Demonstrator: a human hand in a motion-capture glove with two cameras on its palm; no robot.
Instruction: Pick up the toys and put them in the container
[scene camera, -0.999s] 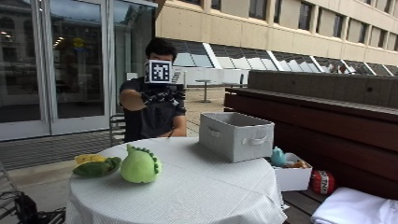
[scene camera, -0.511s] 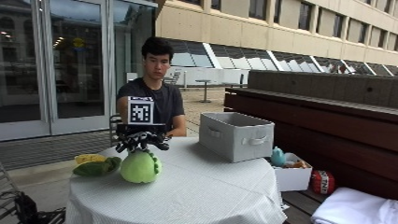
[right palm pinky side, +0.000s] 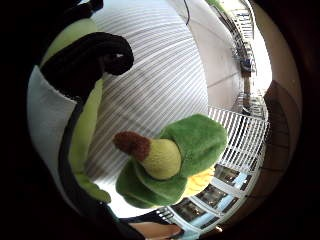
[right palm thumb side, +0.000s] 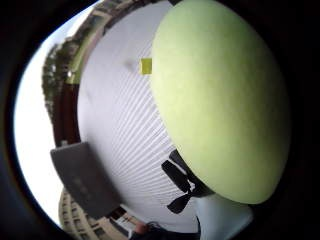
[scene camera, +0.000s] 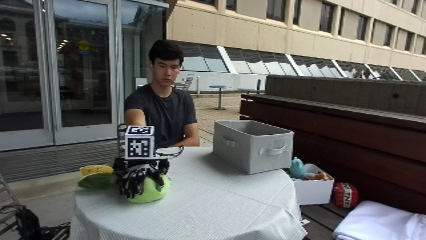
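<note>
At the left edge of the round table lies a dark green avocado toy, and a yellow toy is just behind it. Next to them your gloved right hand is on top of the light green plush toy, with the fingers curled down over it, so you grip it while it sits on the striped cloth. Further right, well apart from the toys, the grey container stands upright on the table, near the person's bare forearm.
</note>
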